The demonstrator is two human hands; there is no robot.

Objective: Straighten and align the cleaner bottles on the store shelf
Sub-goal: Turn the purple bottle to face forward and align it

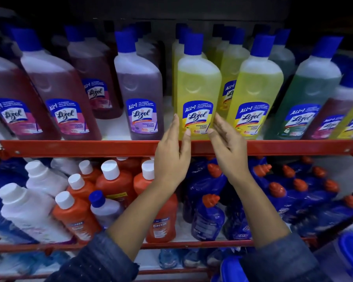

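Note:
A yellow cleaner bottle [197,84] with a blue cap stands upright at the front of the upper shelf [90,147], label facing me. My left hand [171,151] is open at its lower left side, fingertips touching the label edge. My right hand [226,145] is open at its lower right side, fingers spread and barely off the bottle. Next to it stand a purple bottle [141,86] on the left and another yellow bottle [255,88] on the right. Pink bottles [57,88] fill the left, and a green bottle [308,94] stands to the right.
The red shelf rail runs across the front under the bottles. Below it a lower shelf holds orange bottles [161,218] with white caps, white bottles [29,210] and dark blue toilet-cleaner bottles [208,218] with red caps. More rows stand behind the front bottles.

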